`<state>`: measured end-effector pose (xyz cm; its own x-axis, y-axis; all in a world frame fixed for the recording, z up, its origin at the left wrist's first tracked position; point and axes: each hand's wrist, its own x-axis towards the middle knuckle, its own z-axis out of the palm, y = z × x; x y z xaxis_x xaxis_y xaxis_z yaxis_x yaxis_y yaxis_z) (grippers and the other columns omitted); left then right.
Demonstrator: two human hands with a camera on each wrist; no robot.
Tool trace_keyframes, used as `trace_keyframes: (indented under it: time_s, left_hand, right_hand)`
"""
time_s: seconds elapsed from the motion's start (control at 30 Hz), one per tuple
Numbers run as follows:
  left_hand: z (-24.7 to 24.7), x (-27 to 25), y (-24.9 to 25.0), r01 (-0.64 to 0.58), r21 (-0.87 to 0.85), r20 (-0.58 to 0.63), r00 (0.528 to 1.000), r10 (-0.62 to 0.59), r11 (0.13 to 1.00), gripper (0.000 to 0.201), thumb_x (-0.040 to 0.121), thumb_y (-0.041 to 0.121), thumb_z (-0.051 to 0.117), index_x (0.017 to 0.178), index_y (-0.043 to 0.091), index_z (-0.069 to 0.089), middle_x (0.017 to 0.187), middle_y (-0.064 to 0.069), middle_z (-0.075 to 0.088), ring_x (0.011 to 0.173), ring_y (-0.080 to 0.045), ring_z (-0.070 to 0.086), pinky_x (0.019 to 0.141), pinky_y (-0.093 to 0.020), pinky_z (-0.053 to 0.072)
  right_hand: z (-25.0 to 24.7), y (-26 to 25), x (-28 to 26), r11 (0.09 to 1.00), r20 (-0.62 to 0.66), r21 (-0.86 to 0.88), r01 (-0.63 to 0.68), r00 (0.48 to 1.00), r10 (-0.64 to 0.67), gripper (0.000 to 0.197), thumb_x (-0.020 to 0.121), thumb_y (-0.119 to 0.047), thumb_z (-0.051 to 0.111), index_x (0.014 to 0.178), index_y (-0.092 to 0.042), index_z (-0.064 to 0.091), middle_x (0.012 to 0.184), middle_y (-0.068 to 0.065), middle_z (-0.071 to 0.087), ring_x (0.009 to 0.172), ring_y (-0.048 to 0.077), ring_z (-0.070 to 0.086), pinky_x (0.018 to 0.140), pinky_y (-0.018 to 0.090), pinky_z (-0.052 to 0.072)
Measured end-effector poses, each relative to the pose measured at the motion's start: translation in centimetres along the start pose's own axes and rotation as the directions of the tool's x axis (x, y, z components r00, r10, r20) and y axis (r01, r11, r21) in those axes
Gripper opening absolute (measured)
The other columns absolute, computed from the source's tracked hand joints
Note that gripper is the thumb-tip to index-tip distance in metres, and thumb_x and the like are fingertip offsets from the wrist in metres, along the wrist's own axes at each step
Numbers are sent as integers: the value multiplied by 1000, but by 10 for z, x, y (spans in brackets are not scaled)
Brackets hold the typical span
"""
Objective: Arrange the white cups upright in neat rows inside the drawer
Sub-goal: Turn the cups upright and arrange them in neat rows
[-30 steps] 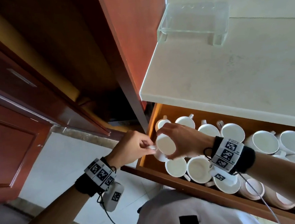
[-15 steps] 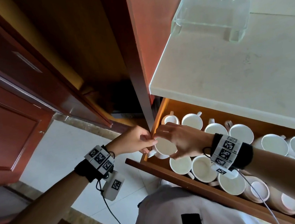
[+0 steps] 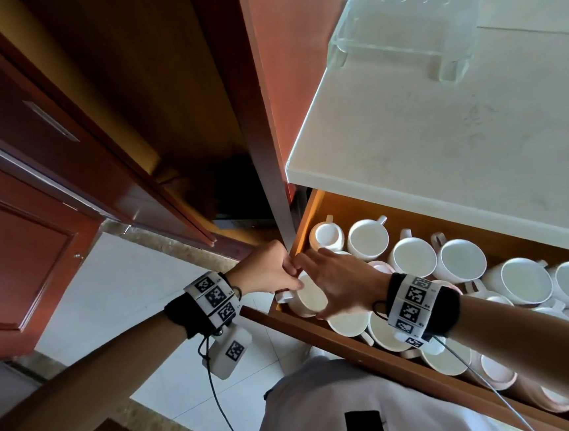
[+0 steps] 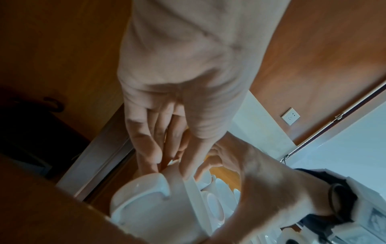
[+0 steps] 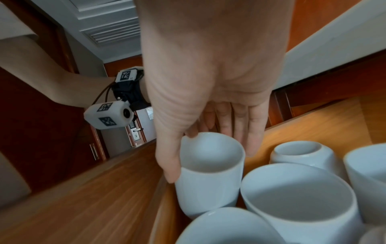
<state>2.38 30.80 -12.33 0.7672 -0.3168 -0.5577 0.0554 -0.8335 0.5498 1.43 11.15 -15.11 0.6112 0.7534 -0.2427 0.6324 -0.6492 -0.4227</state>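
Here the right hand (image 3: 338,281) grips a white cup (image 5: 211,166) by its wall, thumb on the near side and fingers (image 5: 240,128) behind, at the left front corner of the drawer (image 3: 324,332). Just left of it, the left hand (image 3: 267,268) holds the same cup near its handle (image 4: 146,188), fingers curled against it. To the right of both hands more cups (image 3: 459,260) stand in the drawer, one overturned cup (image 3: 326,235) beyond the right fingertips.
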Motion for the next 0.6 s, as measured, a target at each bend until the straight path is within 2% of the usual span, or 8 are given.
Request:
trace_keyframes:
  time_s: [0.07,0.13,0.23,0.33,0.4,0.5,0.6]
  left_hand:
    - [0,1,5,29,21,-16,999,-28,999,20,79,16,78,64,5,70,55,-3,66,52,-12,66,58,-24,54]
    - [2,0,10,49,30,-43,998,-48,998,18,79,12,74,63,6,69,52,-2,64,50,-12,67,55,-21,51]
    - [6,-4,14,78,-3,-84,993,-78,997,17,80,9,71,65,1,69,52,-5,65,48,-13,68,51,-19,49]
    - [7,-6,15,73,-68,-91,993,-79,995,16,79,6,70,64,0,69,58,-11,69,53,-22,71,59,-29,60]
    - [6,-6,13,77,-106,-90,992,-86,991,17,78,5,68,61,1,67,56,-11,67,54,-24,71,64,-35,62]
    - [6,-7,13,109,-130,-88,989,-121,986,14,79,3,68,65,-3,68,56,-10,64,52,-22,68,68,-42,63]
    - [6,-8,12,152,-173,-74,983,-167,973,13,79,1,69,65,3,68,57,-8,65,57,-24,71,71,-44,64]
  right_hand:
    - [-1,2,-1,1000,-11,15,15,1000,-15,93,68,-52,87,138,-25,32,125,-1,56,107,18,55,83,36,55]
    - [-1,2,-2,999,-21,29,22,1000,-22,91,68,-51,87,136,-24,33,124,0,58,106,19,55,83,36,55]
    - [-2,3,-5,999,-27,41,29,999,-28,90,67,-47,88,134,-24,33,121,1,61,103,19,55,83,37,55]
    - [-4,1,-8,1000,-33,20,12,999,-11,87,67,-46,89,130,-24,33,116,0,61,98,15,52,84,32,52]
    - [-4,-2,-8,1000,-33,14,-7,999,8,88,66,-45,90,128,-24,31,112,0,61,96,14,49,80,31,51]
    - [-2,-6,-4,999,-20,18,-29,999,29,97,63,-44,92,135,-24,30,115,0,63,100,19,54,82,37,55]
    - [-5,-10,1,999,13,-27,-23,1000,24,105,60,-43,93,140,-23,28,116,2,64,103,23,57,86,40,55]
